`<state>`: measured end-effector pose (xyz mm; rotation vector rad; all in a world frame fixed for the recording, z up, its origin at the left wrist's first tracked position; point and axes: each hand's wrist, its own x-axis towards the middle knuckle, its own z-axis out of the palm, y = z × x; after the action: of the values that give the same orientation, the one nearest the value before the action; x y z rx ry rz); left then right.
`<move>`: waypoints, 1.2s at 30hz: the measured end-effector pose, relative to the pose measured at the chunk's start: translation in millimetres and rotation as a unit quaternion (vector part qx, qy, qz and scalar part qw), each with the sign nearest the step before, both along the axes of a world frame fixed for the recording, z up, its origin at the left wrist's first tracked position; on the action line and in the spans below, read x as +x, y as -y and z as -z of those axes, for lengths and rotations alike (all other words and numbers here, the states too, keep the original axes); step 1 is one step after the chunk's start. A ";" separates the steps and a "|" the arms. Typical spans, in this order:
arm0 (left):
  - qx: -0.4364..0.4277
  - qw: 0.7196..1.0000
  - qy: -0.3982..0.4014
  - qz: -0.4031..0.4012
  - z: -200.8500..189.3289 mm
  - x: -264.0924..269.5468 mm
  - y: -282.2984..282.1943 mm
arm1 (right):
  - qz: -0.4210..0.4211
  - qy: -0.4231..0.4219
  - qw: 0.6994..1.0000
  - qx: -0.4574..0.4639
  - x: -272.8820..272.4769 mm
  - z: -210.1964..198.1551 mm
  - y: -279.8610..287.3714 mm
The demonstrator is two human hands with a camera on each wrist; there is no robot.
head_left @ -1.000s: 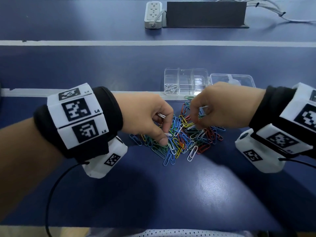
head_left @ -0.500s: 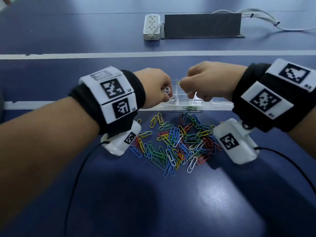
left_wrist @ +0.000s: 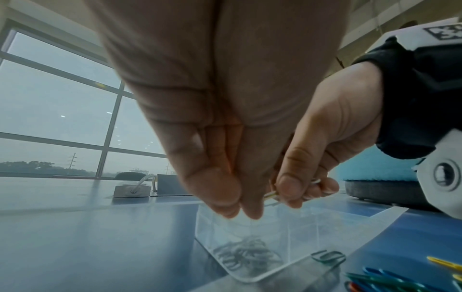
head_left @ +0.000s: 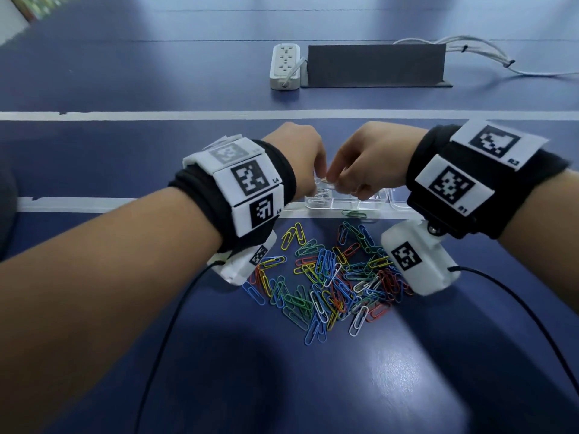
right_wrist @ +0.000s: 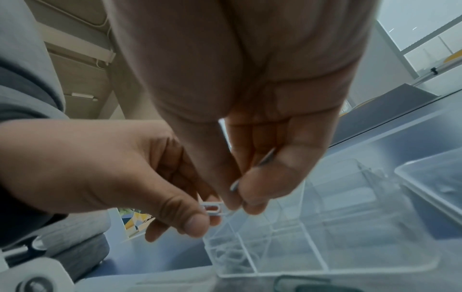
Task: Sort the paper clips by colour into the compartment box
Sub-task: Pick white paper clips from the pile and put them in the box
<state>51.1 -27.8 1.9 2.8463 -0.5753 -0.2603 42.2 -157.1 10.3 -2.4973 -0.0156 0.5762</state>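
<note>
A heap of coloured paper clips [head_left: 329,277] lies on the blue table in front of me. Behind it stands the clear compartment box [head_left: 341,203], whose left cell holds white clips [left_wrist: 247,254]. Both hands hover over that left end, fingertips almost meeting. My left hand [head_left: 320,174] pinches a white clip [right_wrist: 212,209] between thumb and fingers. In my right hand [head_left: 332,179] a pale clip [right_wrist: 262,164] is pinched between thumb and fingers. The left wrist view shows my left hand [left_wrist: 240,209] with its fingertips pressed together above the box.
One green clip [head_left: 354,213] lies alone against the box's front wall. A second clear tray [right_wrist: 440,177] sits right of the box. At the back of the table are a white power strip [head_left: 284,66], a dark stand [head_left: 376,65] and cables.
Both hands left the clip heap and moved up and away from me to the box's left end, carrying clips. They have since drawn closer together.
</note>
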 end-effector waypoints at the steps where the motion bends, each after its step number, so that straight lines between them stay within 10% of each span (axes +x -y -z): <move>1: -0.002 1.000 -0.004 -0.001 -0.8 -0.4 -0.2 | -0.003 0.000 1.000 -0.001 0.3 0.2 0.6; 26: -0.047 0.998 -0.039 -0.036 0.2 -3.7 -11.6 | 0.003 0.056 0.998 0.015 0.6 -0.9 -16.7; 36: -0.060 0.997 -0.039 -0.042 4.9 -4.7 -18.1 | 0.025 -0.009 0.984 0.178 -5.6 -7.0 -14.1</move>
<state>46.4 -9.8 -2.9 2.7228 -0.4399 -0.3109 36.6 -143.0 17.3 -2.1385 -0.0452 0.5249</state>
